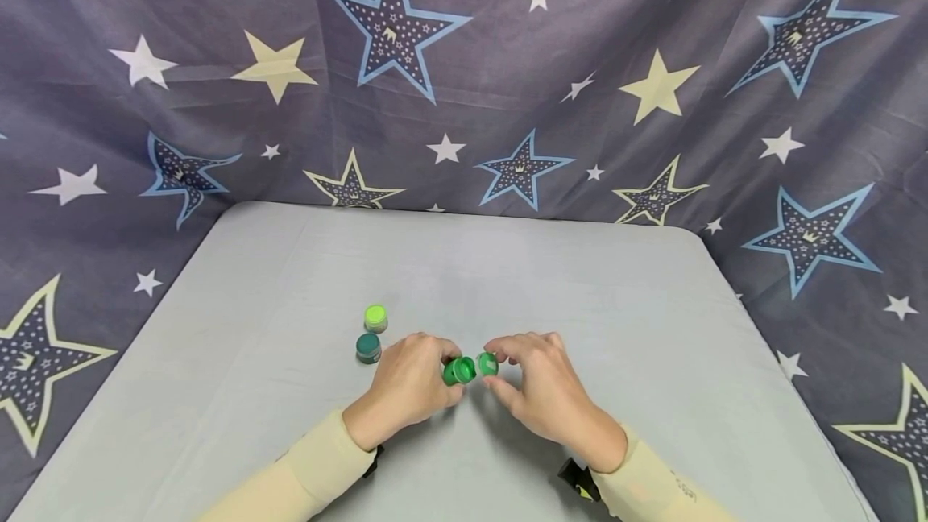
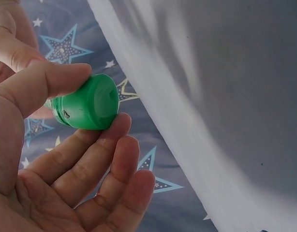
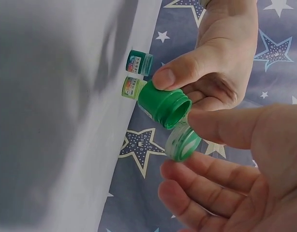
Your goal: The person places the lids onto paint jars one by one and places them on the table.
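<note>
My left hand [image 1: 412,377] pinches a small green paint pot [image 1: 453,372] between thumb and fingers, above the table. The pot is tilted, and its open mouth faces my right hand [image 1: 542,389]. That hand pinches the pot's round lid [image 1: 488,364] by its rim, beside the mouth. In the right wrist view, green paint shows on the lid [image 3: 183,144], whose edge is close to the mouth of the pot [image 3: 158,102]; whether they touch I cannot tell. The left wrist view shows the pot's base [image 2: 106,102] between thumb and fingertips.
Left of my left hand stand two lidded paint pots on the grey-white table [image 1: 580,288]: a dark teal one [image 1: 368,348] and, just behind it, a lime green one [image 1: 375,318]. A dark curtain with stars [image 1: 464,63] hangs around the table's back and sides.
</note>
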The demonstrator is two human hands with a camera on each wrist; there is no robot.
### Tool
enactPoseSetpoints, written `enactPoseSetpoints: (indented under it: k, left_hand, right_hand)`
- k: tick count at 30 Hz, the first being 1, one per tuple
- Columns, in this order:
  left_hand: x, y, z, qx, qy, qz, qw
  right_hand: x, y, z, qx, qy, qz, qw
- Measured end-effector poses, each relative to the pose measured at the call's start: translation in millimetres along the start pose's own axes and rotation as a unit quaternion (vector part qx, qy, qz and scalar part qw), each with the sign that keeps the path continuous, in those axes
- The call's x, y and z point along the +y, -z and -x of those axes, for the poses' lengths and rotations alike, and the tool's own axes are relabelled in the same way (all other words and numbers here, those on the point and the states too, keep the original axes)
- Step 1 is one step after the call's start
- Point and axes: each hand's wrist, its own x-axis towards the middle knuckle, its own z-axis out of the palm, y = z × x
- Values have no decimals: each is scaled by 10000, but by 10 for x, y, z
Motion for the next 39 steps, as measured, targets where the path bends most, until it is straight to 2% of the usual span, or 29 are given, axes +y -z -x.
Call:
enactPoseSetpoints:
  k: [15, 39]
  left_hand:
    - [-13, -29, 17, -53, -19, 49, 10000]
    - [-10, -73, 20, -65, -44, -16, 10000]
  right_hand:
    - [-31, -59, -8, -224, 18, -233, 9995]
    - [-23, -120, 9, -345, 162, -257, 9989]
